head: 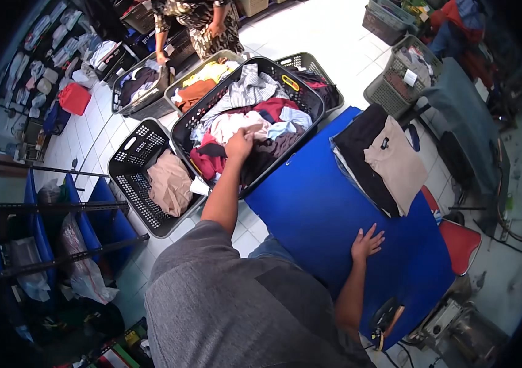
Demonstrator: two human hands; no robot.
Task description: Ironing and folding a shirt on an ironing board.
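My left hand [239, 145] reaches into a large black plastic laundry basket [300, 138], its fingers closed on a pale pink garment [242, 125] on top of the heap. Around that garment lie a striped grey garment [248, 89], maroon cloth [275, 108] and light blue cloth [295, 117]. My right hand [367, 244] rests palm down, fingers spread, on a blue cloth-covered table [307, 216]. Beyond it on the table is a stack of folded clothes, with a beige garment [396, 161] beside a black garment [357, 138].
A basket [134, 161] with tan cloth stands left. Farther baskets hold clothes; a person [196, 23] touches one. What looks like a clothes iron [385, 317] sits at the table's near right corner. A red chair seat [461, 246] juts out right; shelving [58, 207] stands left.
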